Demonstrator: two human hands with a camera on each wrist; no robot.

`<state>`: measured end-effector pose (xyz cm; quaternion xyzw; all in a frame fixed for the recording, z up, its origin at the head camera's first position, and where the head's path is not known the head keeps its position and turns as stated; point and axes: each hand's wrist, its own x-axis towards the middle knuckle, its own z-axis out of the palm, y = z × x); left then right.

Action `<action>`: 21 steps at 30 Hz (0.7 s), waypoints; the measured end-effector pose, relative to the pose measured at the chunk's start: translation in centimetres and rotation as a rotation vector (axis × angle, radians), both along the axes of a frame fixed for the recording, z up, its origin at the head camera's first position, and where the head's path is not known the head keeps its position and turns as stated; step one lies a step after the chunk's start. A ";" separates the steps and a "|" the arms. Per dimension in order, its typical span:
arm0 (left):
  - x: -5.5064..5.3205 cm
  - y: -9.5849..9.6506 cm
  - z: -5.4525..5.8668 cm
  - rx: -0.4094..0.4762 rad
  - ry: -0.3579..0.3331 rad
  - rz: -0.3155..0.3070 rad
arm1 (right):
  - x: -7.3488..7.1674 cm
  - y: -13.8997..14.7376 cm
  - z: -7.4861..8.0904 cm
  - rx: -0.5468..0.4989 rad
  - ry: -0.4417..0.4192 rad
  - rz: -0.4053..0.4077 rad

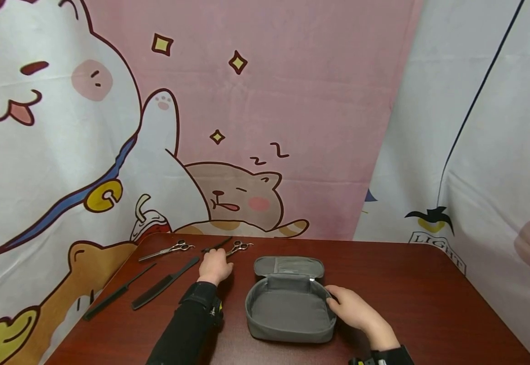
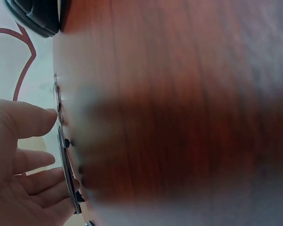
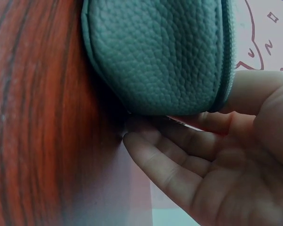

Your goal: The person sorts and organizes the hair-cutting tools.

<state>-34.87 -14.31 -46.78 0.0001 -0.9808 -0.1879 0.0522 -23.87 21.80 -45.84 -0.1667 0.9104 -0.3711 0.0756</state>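
A grey zip case [image 1: 291, 309] stands on the table with its lid folded back and nothing inside. At its right side is my right hand [image 1: 356, 310]; in the right wrist view the thumb hooks over the zipped rim of the case [image 3: 155, 56] while the fingers lie along its outer wall. My left hand [image 1: 215, 266] is lowered over a pair of scissors [image 1: 239, 247], whose blades it hides. In the left wrist view the thumb and fingers are spread apart beside the scissors [image 2: 67, 165], with some fingertips close to or touching them; no firm grip shows.
Left of the left hand lie silver scissors [image 1: 166, 250], a black comb [image 1: 164, 284] and a thin-tailed comb [image 1: 119, 294]. A slim dark tool [image 1: 219, 244] lies behind the left hand, partly hidden. A printed cloth [image 1: 315, 126] hangs behind the reddish-brown table [image 1: 411, 294].
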 end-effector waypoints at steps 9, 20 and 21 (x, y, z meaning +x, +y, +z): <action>-0.3 -0.4 -0.5 -0.047 -0.014 -0.005 | 0.1 0.1 0.1 0.011 0.024 0.025; -0.3 -0.6 -0.6 -0.083 0.039 -0.021 | 0.3 0.0 0.2 0.022 0.044 0.031; -0.3 -0.6 -0.6 -0.078 0.038 -0.019 | 0.3 0.0 0.2 0.020 0.043 0.030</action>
